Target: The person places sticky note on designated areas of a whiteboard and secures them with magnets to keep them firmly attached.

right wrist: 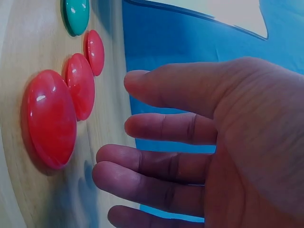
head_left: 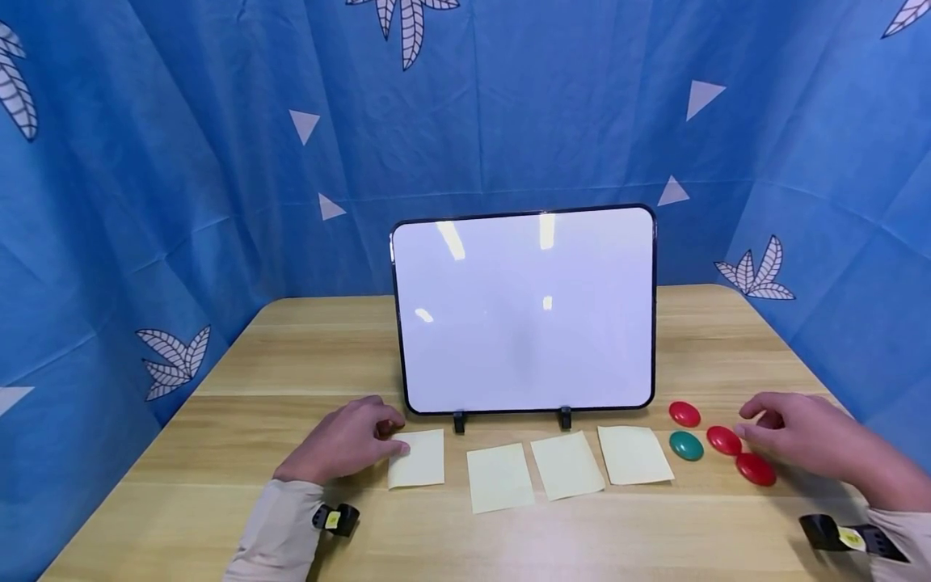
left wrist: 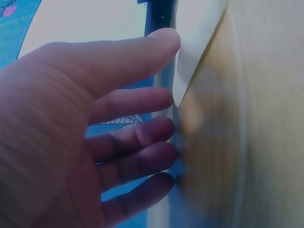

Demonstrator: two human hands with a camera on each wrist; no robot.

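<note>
Loosely parted and apparently pinching nothing, your left hand in the head view has its thumb over a corner of the leftmost paper note, while your right hand hangs beside three red discs toward the right edge of the table. From the left wrist, note contact is unclear; you seem to be reaching, and lifting it would call for a pinch. From the right wrist, your fingers are spread, clear of the discs; taking one would call for lowering first.
</note>
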